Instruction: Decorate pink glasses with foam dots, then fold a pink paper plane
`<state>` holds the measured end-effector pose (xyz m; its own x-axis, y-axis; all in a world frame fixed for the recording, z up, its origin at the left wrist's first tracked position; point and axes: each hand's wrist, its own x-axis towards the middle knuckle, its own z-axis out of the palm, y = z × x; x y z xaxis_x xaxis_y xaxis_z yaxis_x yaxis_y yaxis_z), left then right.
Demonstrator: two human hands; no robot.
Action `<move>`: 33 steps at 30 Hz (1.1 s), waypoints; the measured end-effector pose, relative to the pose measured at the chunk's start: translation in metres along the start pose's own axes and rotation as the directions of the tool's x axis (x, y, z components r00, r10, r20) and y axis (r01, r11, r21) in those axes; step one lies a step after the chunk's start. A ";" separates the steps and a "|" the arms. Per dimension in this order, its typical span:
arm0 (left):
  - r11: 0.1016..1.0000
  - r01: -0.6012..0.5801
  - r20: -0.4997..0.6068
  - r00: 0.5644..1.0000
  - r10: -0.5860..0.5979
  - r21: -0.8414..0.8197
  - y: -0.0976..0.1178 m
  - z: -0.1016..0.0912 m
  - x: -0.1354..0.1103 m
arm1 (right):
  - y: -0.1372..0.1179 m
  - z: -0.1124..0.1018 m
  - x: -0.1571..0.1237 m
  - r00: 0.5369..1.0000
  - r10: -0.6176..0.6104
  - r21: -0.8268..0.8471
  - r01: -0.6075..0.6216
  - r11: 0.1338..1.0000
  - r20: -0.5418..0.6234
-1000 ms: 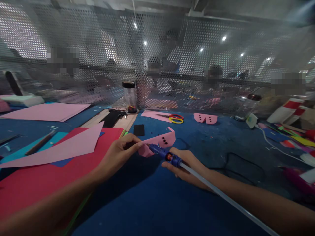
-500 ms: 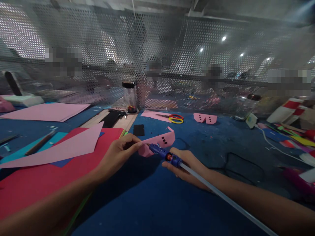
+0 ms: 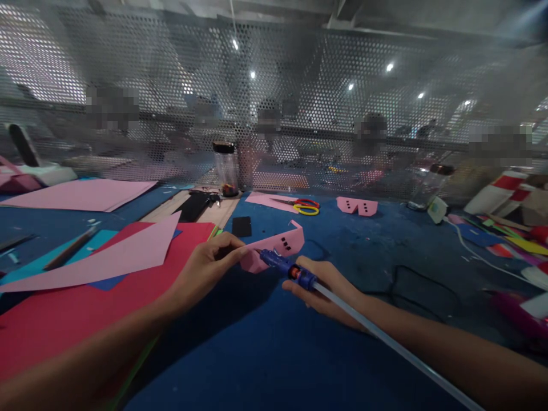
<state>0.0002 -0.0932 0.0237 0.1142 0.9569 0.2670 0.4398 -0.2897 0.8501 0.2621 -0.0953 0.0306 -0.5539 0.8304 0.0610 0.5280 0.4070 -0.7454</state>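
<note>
A blue table (image 3: 265, 354) strewn with paper meets a perforated metal screen (image 3: 299, 103).

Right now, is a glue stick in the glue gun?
In: a clear glue stick juts from the back of the blue glue gun.

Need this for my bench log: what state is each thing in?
left hand: pinching the pink cutout.
right hand: closed around the glue gun.
glue gun: held, nozzle at the cutout, clear stick in the back.
pink cutout: folded, held at one end.
scissors: closed, lying flat.
jar: upright, lid on.
</note>
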 end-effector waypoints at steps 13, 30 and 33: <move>0.998 0.004 0.002 1.000 -0.004 -0.055 -0.005 -0.001 0.003 | 0.007 -0.002 -0.002 0.998 -0.014 0.235 -0.003 0.972 0.069; 0.983 0.040 -0.108 0.992 -0.060 -0.182 -0.017 -0.009 0.010 | -0.001 -0.011 -0.003 0.993 0.088 0.300 -0.110 0.948 0.084; 0.976 0.046 -0.148 0.986 -0.078 -0.211 -0.018 -0.012 0.012 | 0.001 -0.014 0.000 0.994 0.091 0.264 -0.104 0.959 0.061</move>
<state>-0.0174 -0.0769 0.0175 -0.0538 0.9631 0.2639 0.2468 -0.2432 0.9381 0.2710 -0.0896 0.0391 -0.5412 0.8395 -0.0477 0.3944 0.2034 -0.8961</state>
